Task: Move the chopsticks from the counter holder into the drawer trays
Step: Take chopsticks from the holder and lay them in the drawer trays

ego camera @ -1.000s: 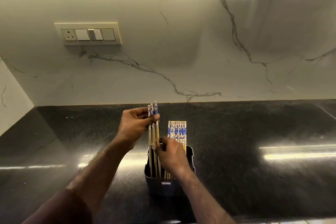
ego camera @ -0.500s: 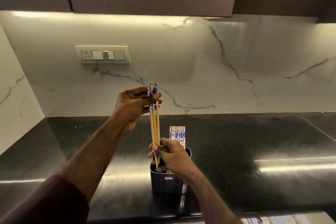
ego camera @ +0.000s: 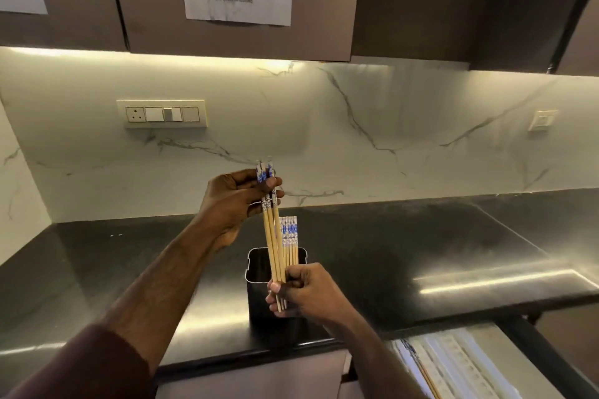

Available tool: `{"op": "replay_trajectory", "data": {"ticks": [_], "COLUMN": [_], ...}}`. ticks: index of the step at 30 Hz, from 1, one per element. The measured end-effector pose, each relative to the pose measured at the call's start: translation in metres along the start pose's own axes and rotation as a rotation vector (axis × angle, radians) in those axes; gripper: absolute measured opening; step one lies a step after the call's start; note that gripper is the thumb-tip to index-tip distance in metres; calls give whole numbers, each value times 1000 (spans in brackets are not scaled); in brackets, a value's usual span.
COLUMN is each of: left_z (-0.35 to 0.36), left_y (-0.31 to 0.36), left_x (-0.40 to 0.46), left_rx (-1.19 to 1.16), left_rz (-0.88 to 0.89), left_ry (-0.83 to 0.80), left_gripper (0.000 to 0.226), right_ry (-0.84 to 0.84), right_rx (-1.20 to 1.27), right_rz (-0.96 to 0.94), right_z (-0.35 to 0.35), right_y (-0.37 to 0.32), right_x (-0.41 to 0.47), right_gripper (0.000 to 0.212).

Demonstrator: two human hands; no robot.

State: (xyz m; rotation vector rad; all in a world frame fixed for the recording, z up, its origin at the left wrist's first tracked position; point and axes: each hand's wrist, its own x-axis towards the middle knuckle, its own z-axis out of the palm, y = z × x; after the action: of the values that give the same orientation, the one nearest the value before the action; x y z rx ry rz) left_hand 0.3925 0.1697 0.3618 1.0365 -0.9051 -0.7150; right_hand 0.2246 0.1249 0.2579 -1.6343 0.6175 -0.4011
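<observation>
A small bundle of chopsticks (ego camera: pixel 271 230), pale wood with blue-and-white patterned tops, is held near upright above the dark holder (ego camera: pixel 259 288), patterned ends up. The tops are pinched by the left hand (ego camera: pixel 235 201); the tapered tips are gripped by the right hand (ego camera: pixel 303 290). Three appear held, though overlap obscures the count. More chopsticks (ego camera: pixel 289 235) stand upright in the holder.

A dark maroon sleeve (ego camera: pixel 81 366) covers the left upper forearm; the right forearm (ego camera: pixel 372 350) is bare.
</observation>
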Motion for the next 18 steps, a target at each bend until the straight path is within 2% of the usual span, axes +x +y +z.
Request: {"op": "replay_trajectory", "data": {"ticks": [4, 10, 18], "left_z": [28, 82, 191], "left_y": [-7, -24, -60], "left_x": [-19, -42, -88], "left_rx": [-8, -54, -42], "left_rz": [-38, -94, -143], "left_ry": [-52, -105, -170], "left_gripper": [33, 36, 37], "right_ry": [34, 115, 195], "right_rx": [-23, -45, -17], "right_rz": [12, 2, 76], "right_z": [-16, -51, -123], "right_y": [11, 31, 60], "right_x": [-34, -90, -188], "right_gripper": [26, 19, 16]}}
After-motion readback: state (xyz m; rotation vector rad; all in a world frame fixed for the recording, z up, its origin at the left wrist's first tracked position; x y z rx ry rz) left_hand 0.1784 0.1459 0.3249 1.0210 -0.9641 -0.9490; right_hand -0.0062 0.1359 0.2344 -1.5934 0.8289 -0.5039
